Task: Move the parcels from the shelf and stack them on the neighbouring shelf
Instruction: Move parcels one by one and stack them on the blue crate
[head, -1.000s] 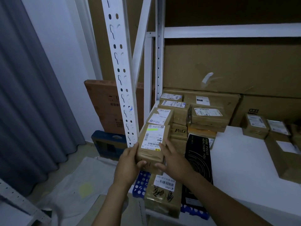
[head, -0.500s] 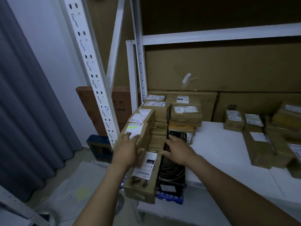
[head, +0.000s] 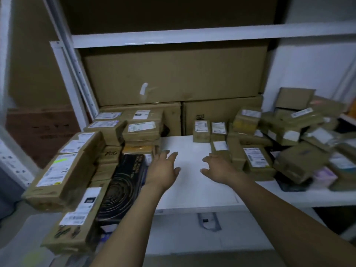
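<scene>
L hand point(head: 163, 170) + R hand point(head: 217, 168) left the stack point(head: 57, 176); both empty, fingers spread, right of black box point(head: 121, 187). Next: take nearest parcel point(head: 255, 160) by both sides.

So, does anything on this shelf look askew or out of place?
Yes. At the left, the green-mark parcel and the lower parcel below it stick out past the front edge of the shelf. The right pile lies jumbled, with several parcels tilted.

Single head-worn wide-angle view; faces forward and slightly down; near, just before white shelf point(head: 194, 189).
</scene>
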